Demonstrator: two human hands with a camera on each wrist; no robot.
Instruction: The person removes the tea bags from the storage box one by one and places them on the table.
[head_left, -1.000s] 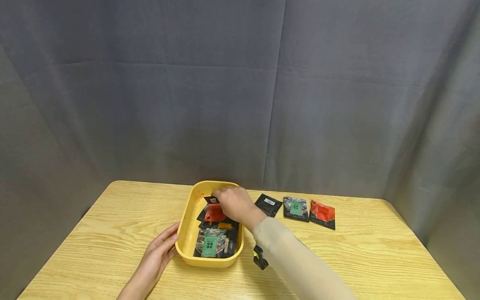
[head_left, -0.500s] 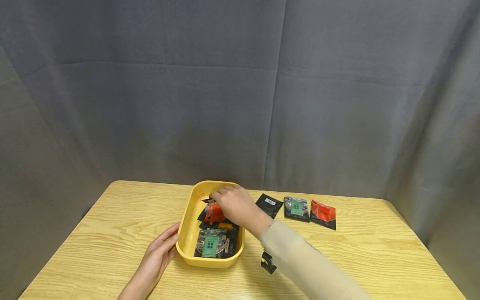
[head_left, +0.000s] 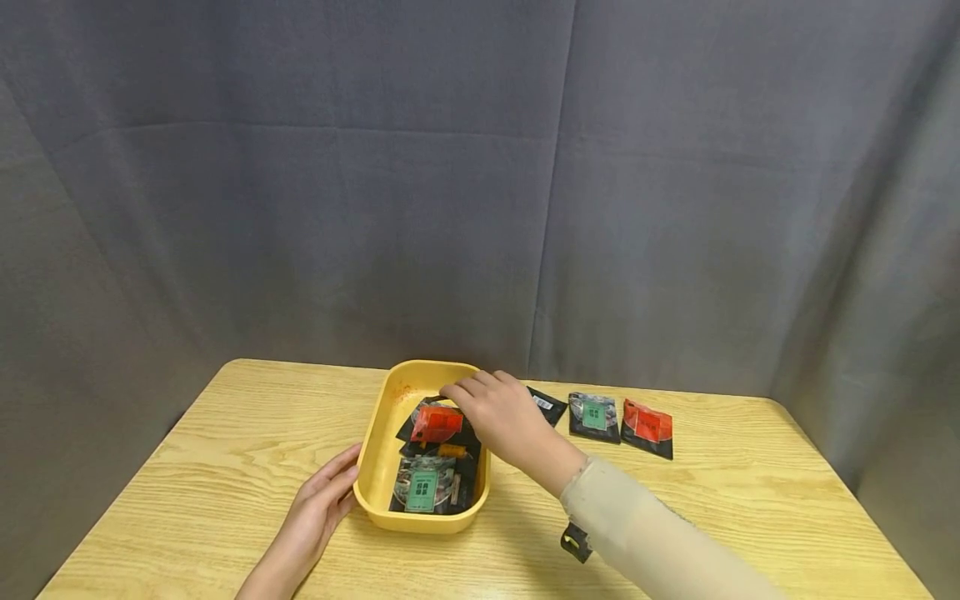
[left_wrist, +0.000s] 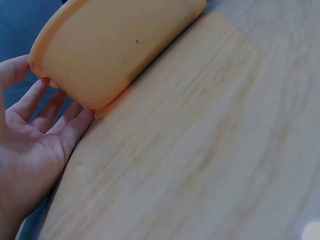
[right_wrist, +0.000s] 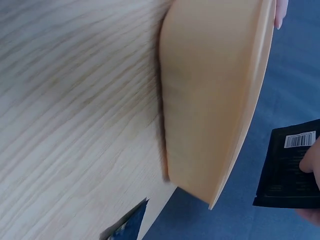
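Note:
A yellow plastic tub (head_left: 420,523) stands on the table, holding several flat sachets. Among them I see a red-labelled sachet (head_left: 437,423) and a green-labelled sachet (head_left: 422,490). My left hand (head_left: 318,500) rests against the tub's left side, its fairly straight fingers touching the rim and outer wall in the left wrist view. Over the tub's right rim, my right hand (head_left: 510,421) pinches a black sachet (right_wrist: 285,165) with a white barcode label. From above, that sachet is mostly hidden by the hand.
To the right of the tub lie a black sachet (head_left: 551,403) partly covered by the right hand, a green-labelled sachet (head_left: 594,417) and a red-labelled sachet (head_left: 647,428) in a row on the wooden table (head_left: 712,492). A grey curtain (head_left: 480,208) hangs behind.
My right hand has risen from inside the tub and shifted right to its right rim, with a black sachet in its fingers. The left hand and the tub have hardly moved.

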